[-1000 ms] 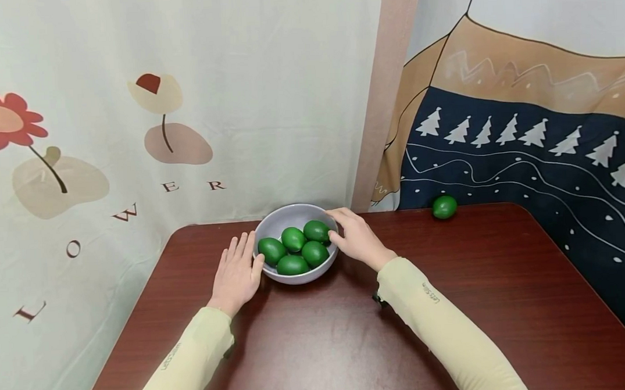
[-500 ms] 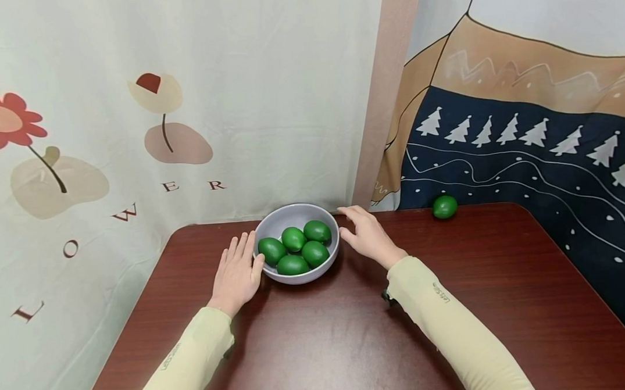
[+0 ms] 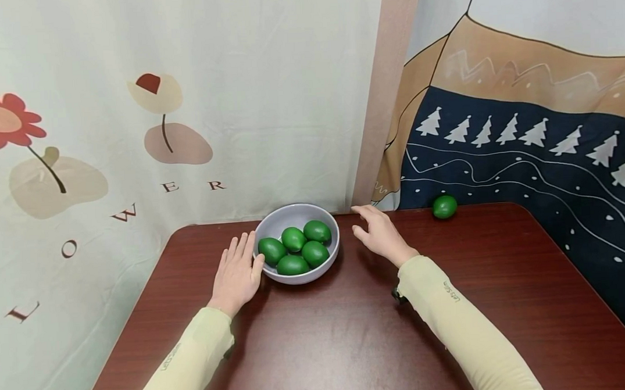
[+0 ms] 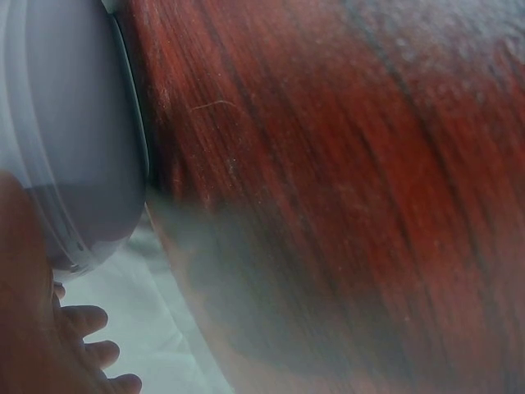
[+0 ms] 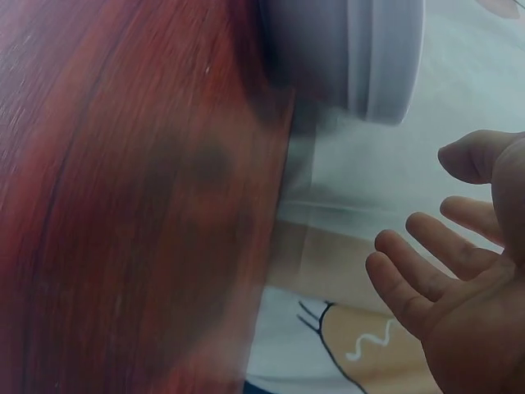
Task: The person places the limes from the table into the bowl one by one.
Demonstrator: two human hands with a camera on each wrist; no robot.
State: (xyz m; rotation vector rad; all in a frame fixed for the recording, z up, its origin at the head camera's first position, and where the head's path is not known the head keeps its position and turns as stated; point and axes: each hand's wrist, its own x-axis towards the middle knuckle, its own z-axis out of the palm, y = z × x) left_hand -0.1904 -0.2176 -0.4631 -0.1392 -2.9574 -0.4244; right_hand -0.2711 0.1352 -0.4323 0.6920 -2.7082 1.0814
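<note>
A grey bowl (image 3: 301, 278) stands near the table's back edge with several green limes (image 3: 293, 265) inside. My left hand (image 3: 235, 278) rests against the bowl's left side, fingers straight, thumb by the rim; the left wrist view shows the bowl's outer wall (image 4: 82, 123) beside that hand (image 4: 25, 304). To the bowl's right, my right hand (image 3: 382, 237) hovers apart from it with fingers loosely bent and nothing in them. The right wrist view has the palm of this hand (image 5: 472, 316) with its fingers spread, a gap away from the bowl (image 5: 344, 57).
One more lime (image 3: 444, 206) lies at the back edge of the dark red table (image 3: 319, 346), right of my right hand. Printed curtains (image 3: 266, 104) hang directly behind the table and down its left side.
My right hand has let go of the bowl's right rim and moved off to the right. The left hand, the bowl and the limes have stayed in place.
</note>
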